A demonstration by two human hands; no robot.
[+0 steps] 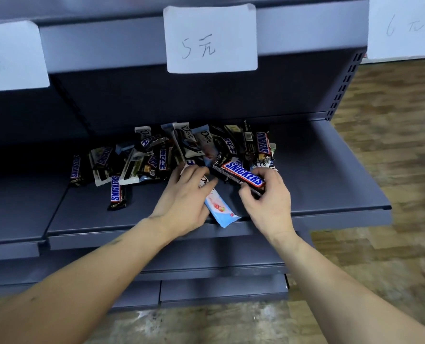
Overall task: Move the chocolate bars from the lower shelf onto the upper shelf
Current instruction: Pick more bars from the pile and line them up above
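Both hands (226, 192) near shelf edge (330, 212)

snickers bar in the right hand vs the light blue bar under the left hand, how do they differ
The Snickers bar has a dark brown wrapper with a blue logo; the light blue bar is pale with a fruit picture. The right hand lifts the Snickers bar; the light blue bar lies on the shelf under the left hand. Both are wrapped.

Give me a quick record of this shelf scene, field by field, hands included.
left hand: holds a pale blue bar, fingers curled over its top
right hand: grips a Snickers bar, lifted off the pile
pile: mixed Snickers and Dove bars at the back of the lower shelf
stray Snickers: lies alone in front of the pile
price tag: handwritten 5 元, on the upper shelf edge
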